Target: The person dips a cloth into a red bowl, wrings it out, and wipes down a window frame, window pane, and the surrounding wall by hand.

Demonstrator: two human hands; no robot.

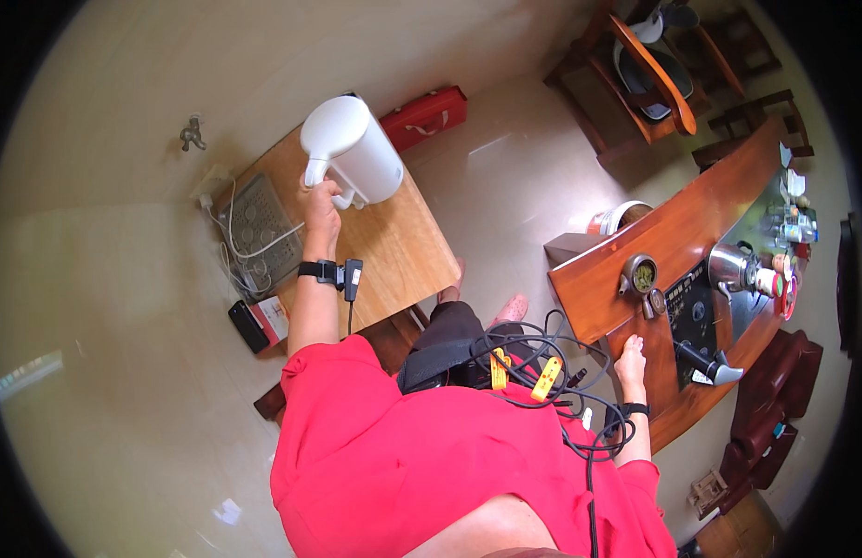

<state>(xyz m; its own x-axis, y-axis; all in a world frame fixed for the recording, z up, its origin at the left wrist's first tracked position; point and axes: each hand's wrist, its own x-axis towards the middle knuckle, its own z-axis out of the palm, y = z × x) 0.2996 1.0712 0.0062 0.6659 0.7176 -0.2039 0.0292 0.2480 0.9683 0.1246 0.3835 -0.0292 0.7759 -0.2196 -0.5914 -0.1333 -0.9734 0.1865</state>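
Observation:
My left hand grips the handle of a white jug-shaped kettle, which is tilted over a light wooden table. A perforated metal tray with a white cable lies beside it. My right hand is at the near edge of a reddish wooden tea table; its fingers are too small to read clearly. Near it are a small dark teapot with green contents, its lid beside it, and a black-handled utensil. A steel kettle stands farther right.
Black cables with yellow tags hang at my waist. A black phone-like object lies at the left table's corner. A red case stands by the wall, below a tap to its left. A white bucket and wooden armchair are beyond.

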